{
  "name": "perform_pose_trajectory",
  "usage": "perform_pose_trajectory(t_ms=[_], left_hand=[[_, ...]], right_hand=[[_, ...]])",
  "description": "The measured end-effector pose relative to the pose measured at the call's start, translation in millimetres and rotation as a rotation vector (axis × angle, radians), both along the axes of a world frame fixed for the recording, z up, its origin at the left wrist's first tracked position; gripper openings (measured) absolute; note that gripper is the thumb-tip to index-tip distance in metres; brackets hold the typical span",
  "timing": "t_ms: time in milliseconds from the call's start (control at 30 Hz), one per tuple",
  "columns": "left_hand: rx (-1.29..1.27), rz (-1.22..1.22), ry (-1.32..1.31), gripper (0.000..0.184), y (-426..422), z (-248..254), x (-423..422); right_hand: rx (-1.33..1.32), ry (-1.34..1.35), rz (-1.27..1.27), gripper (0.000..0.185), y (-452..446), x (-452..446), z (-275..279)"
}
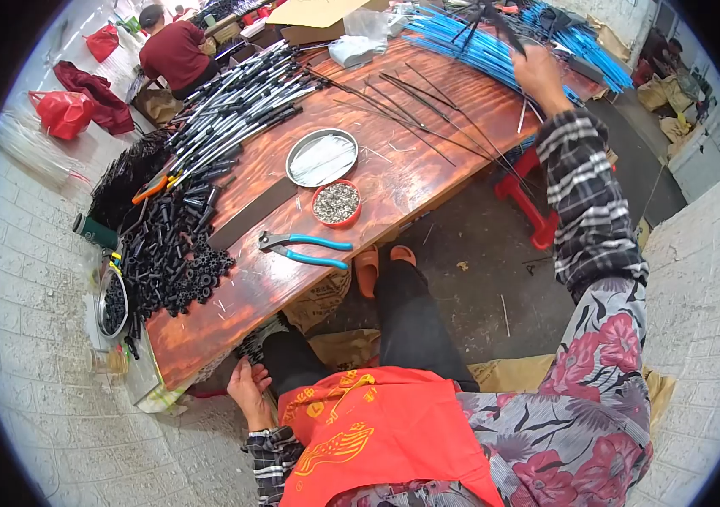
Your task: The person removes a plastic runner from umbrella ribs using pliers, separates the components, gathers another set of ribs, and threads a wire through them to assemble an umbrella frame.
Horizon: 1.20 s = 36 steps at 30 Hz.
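My right hand (541, 78) reaches to the far right of the wooden table, its fingers closed round a black strip-like piece (499, 27) with thin dark arms. Below and beside that hand are bundles of blue rods (461, 49). My left hand (250, 390) hangs low beside my thigh, near the table's front left corner. Its fingers are loosely bent and apart, with nothing visible in them. Nearer the table's middle lie blue-handled pliers (305, 247), a red bowl of small metal bits (337, 204) and a round metal tin of thin white pieces (322, 158).
Black tube-like parts (174, 262) are heaped at left, below a pile of silver-and-black rods (241, 101). Thin dark wire ribs (427, 106) cross the table (393, 182) and overhang its edge. A red stand (533, 203) is underneath. Another person (176, 52) sits at far left.
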<state>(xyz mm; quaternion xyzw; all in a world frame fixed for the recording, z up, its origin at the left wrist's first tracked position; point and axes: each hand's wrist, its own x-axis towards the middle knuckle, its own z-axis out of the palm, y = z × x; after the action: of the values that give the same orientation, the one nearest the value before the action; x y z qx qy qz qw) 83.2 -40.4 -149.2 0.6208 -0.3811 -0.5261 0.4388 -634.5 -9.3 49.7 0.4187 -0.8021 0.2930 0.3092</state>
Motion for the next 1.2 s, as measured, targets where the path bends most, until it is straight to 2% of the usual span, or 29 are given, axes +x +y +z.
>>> perform_pose_trajectory(t_ms=[67, 100, 167, 200, 300, 333, 433, 467, 533, 567, 633, 733, 767, 833, 867, 900, 967, 1067, 1133, 1200], left_hand=[[0.014, -0.004, -0.002, 0.030, 3, -1, -6], [0.019, -0.007, -0.005, 0.030, 3, -1, -9], [0.024, -0.005, -0.007, 0.029, 2, 1, -14], [0.015, -0.010, 0.004, 0.029, 1, 1, -17], [-0.010, -0.026, 0.023, 0.027, 1, 2, -23], [-0.013, -0.035, 0.022, 0.027, 0, 3, -25], [-0.030, -0.063, 0.019, 0.028, -4, 1, -28], [-0.037, -0.077, 0.023, 0.028, -5, -2, -26], [-0.056, -0.089, 0.038, 0.029, -4, -5, -22], [-0.064, -0.079, 0.041, 0.029, -3, -4, -21], [-0.066, -0.077, 0.052, 0.028, -1, 0, -20], [-0.095, -0.067, 0.065, 0.027, 0, 8, -19], [-0.111, -0.069, 0.059, 0.026, 1, 13, -19], [-0.129, -0.068, 0.053, 0.025, 4, 35, -25], [-0.201, -0.114, 0.072, 0.021, 5, 51, -33], [-0.271, -0.160, 0.089, 0.018, 6, 68, -43], [-0.385, -0.311, 0.238, 0.016, 18, 116, -73], [-0.615, -0.770, 0.347, 0.017, 41, 177, -106], [-0.715, -1.010, 0.259, 0.021, 55, 217, -123], [-0.735, -1.171, 0.145, 0.024, 54, 243, -136]], right_hand=[[-0.083, -0.134, 0.075, 0.036, -15, -44, 16], [-0.079, -0.136, 0.075, 0.036, -17, -34, 28], [-0.544, -0.504, 0.292, 0.027, -34, -13, 65], [-0.541, -0.507, 0.295, 0.027, -30, 0, 82], [-0.554, -1.433, 1.181, 0.030, -4, 48, 117], [-0.561, -1.432, 1.183, 0.030, -14, 62, 115], [-0.917, -0.644, 0.576, 0.029, -57, 110, 95], [-0.924, -0.645, 0.574, 0.029, -57, 119, 89], [-0.879, -0.442, 0.597, 0.027, -56, 141, 75], [-0.884, -0.440, 0.611, 0.027, -54, 156, 58], [-0.802, -0.726, 0.514, 0.035, -54, 177, 11], [-0.873, -0.592, 0.536, 0.033, -67, 172, -28], [-0.871, -0.588, 0.549, 0.033, -65, 179, -18], [-0.642, -0.609, 0.483, 0.031, -50, 191, 9], [-0.530, -0.613, 0.447, 0.030, -40, 198, 25], [-0.528, -0.609, 0.452, 0.030, -31, 207, 41], [-0.162, -0.494, 0.648, 0.022, -14, 227, 75], [-0.094, -0.416, 0.763, 0.021, 5, 261, 111], [-0.070, -0.363, 0.840, 0.021, 11, 283, 124], [0.049, -0.457, 0.899, 0.022, 15, 303, 135]])
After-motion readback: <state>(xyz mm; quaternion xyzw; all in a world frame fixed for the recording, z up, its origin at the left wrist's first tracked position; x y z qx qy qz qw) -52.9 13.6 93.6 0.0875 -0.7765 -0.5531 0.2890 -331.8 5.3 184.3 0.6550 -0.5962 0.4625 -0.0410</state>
